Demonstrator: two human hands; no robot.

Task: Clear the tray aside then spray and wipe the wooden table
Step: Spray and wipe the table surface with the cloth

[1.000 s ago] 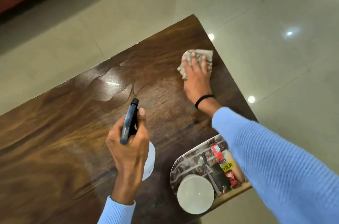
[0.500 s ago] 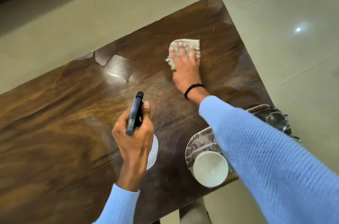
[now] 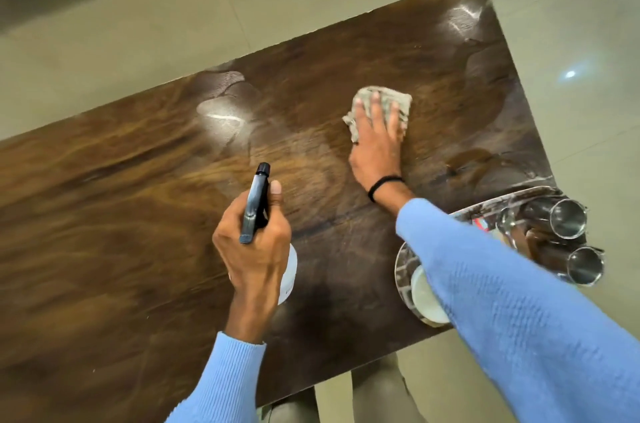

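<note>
Wooden desk [image 3: 138,197] mid-wipe: my right hand [image 3: 377,145] presses flat fingers on the cloth [image 3: 398,102], left hand [image 3: 256,249] grips the spray bottle [image 3: 257,204] ready to re-spray, tray [image 3: 399,270] parked clear at the right edge.

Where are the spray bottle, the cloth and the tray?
spray bottle [image 3: 254,211]: head view, on its black trigger head.
cloth [image 3: 402,99]: head view, on its upper right corner.
tray [image 3: 399,268]: head view, on its left rim.

Crumpled grey cloth [image 3: 398,100] on wooden table [image 3: 138,197], tray [image 3: 398,265] at edge, spray bottle [image 3: 254,211] upright
</note>
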